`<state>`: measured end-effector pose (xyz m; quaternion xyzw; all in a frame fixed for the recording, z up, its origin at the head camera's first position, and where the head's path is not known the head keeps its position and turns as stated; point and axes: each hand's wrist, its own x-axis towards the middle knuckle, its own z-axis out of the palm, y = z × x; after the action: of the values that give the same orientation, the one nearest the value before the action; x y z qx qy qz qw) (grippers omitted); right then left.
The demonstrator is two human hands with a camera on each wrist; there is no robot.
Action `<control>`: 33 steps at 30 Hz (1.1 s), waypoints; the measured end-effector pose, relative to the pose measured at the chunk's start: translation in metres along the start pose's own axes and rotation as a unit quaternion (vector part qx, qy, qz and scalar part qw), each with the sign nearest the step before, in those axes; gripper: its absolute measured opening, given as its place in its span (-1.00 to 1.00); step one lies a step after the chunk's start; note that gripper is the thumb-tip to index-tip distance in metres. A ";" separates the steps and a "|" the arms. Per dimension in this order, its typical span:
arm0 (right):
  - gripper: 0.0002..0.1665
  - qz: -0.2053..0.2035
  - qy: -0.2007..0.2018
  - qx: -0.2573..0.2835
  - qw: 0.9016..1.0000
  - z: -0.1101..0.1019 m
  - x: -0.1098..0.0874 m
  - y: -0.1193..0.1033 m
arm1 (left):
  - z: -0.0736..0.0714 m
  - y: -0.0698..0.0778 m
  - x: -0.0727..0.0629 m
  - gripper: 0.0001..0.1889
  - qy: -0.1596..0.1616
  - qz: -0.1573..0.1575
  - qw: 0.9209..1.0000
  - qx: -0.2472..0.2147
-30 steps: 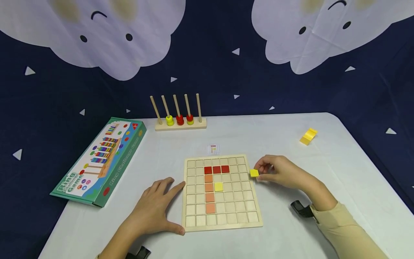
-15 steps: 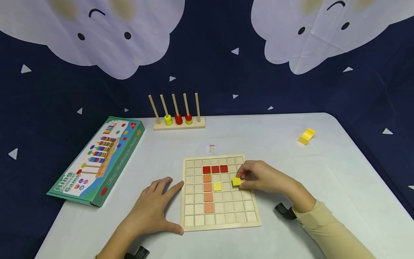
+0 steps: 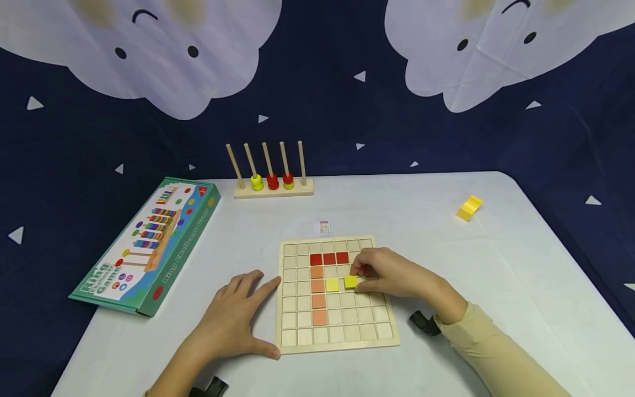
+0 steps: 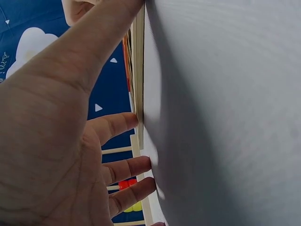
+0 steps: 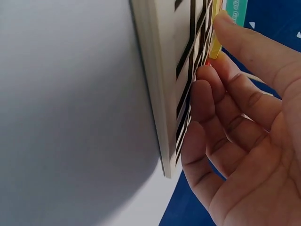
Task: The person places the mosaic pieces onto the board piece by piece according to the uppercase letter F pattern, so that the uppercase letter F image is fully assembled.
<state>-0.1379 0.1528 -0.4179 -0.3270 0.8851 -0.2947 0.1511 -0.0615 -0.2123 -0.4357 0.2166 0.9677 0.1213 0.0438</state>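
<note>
A wooden grid board [image 3: 337, 348] lies on the white table, with red tiles [image 3: 329, 258] in a short row and a column of orange tiles [image 3: 318, 301] below. One yellow tile [image 3: 332, 285] sits in a square beside that column. Between thumb and index finger my right hand [image 3: 397, 274] pinches another yellow tile [image 3: 350, 282], just right of the first and over the board; the right wrist view shows this tile [image 5: 215, 42] edge-on. My left hand [image 3: 233, 317] has its fingers spread, thumb and index finger touching the board's left edge, as the left wrist view also shows.
A small pattern card [image 3: 324, 227] lies behind the board. Further back stands a wooden peg rack [image 3: 274, 191] with red and yellow rings. A green game box [image 3: 149, 248] is at the left, and yellow tiles [image 3: 469, 208] lie at the back right.
My right hand has carried the yellow tile leftward from beyond the board's right edge to over the grid, near the placed yellow tile. My left hand stays at the board's edge.
</note>
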 end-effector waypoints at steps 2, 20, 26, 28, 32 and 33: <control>-0.77 0.000 0.000 -0.004 1.000 0.001 0.001 -0.001 | 0.000 0.000 0.000 0.42 0.001 0.002 1.000 0.001; -0.74 0.014 0.001 -0.030 0.999 0.007 0.008 -0.007 | 0.000 0.001 -0.001 0.42 0.000 -0.006 1.000 -0.003; -0.73 0.008 0.003 -0.034 0.999 0.008 0.007 -0.007 | 0.000 0.001 -0.003 0.41 0.000 -0.008 1.000 -0.005; -0.73 0.009 0.004 -0.038 0.999 0.008 0.007 -0.007 | 0.001 0.001 -0.003 0.42 0.001 -0.007 1.000 -0.006; -0.73 0.011 0.006 -0.044 0.999 0.008 0.006 -0.009 | 0.002 0.002 -0.003 0.42 0.002 -0.007 1.000 -0.005; -0.73 0.011 0.006 -0.045 0.999 0.008 0.005 -0.009 | 0.002 0.002 -0.003 0.42 0.002 -0.007 1.000 -0.003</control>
<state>-0.1338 0.1403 -0.4187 -0.3224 0.9016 -0.2550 0.1346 -0.0573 -0.2111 -0.4371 0.2094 0.9689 0.1247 0.0431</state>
